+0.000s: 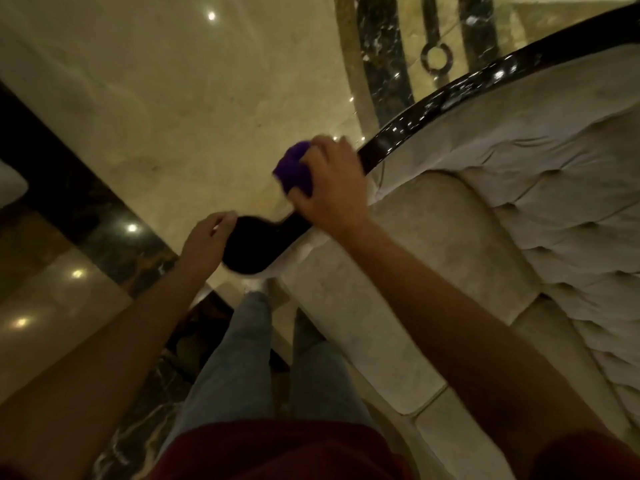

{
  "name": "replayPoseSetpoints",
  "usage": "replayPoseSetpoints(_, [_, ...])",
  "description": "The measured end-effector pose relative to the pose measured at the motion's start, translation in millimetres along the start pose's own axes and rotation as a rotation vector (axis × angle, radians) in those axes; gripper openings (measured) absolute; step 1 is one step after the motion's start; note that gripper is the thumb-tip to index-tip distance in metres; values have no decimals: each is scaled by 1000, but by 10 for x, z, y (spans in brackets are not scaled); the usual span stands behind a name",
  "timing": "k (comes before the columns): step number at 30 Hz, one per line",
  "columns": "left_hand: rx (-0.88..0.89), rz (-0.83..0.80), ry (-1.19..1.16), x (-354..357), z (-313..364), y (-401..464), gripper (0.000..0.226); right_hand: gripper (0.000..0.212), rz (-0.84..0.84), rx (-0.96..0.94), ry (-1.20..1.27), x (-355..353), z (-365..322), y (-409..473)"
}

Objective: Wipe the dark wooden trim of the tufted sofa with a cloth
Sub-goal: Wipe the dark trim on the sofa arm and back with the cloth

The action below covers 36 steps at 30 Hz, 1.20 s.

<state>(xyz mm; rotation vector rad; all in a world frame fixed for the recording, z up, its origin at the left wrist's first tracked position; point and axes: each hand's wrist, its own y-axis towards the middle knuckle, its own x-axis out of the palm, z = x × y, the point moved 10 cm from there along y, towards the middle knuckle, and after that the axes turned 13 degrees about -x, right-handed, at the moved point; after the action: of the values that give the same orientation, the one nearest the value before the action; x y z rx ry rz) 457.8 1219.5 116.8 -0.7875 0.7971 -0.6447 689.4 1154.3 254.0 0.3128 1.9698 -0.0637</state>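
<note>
The glossy dark wooden trim (433, 109) curves along the top of the pale tufted sofa (561, 202), from the upper right down to a rounded dark end (249, 244) near the centre. My right hand (332, 185) presses a bunched purple cloth (294, 168) onto the trim just above that rounded end. My left hand (207, 237) rests against the left side of the rounded end, fingers bent around its edge. The trim under my right hand is hidden.
Polished beige marble floor (173, 98) with dark inlay bands (69, 188) lies to the left and beyond the sofa. My jeans-clad legs (242, 358) stand close against the cream sofa arm (415, 271). A pale object (10, 181) shows at the left edge.
</note>
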Motion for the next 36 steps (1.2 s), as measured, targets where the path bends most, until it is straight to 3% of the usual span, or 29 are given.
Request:
replayPoseSetpoints(6, [-239, -145, -344, -32, -437, 21, 32, 48, -12, -17, 50, 254, -186, -49])
replayPoseSetpoints(10, [-278, -177, -432, 69, -521, 15, 30, 59, -106, -134, 130, 802, -811, -353])
replayPoseSetpoints(14, [-308, -148, -497, 27, -566, 22, 32, 56, -38, -185, 166, 1036, -1195, -659])
replayPoseSetpoints(18, [-274, -141, -303, -37, -527, 50, 35, 52, -136, -369, 69, 1029, -1113, -934])
replayPoseSetpoints(23, [-38, 134, -46, -193, -190, -82, 39, 34, -134, -407, -13, 706, -651, -978])
replayPoseSetpoints(29, [383, 284, 313, 229, 514, -479, 33, 34, 33, -222, -62, 124, -136, -718])
replayPoseSetpoints(32, [409, 398, 503, 373, 725, -485, 39, 39, 125, -79, -81, -180, 214, -572])
replayPoseSetpoints(36, [422, 392, 608, 684, 1020, -471, 39, 38, 104, -106, -81, -284, 342, -438])
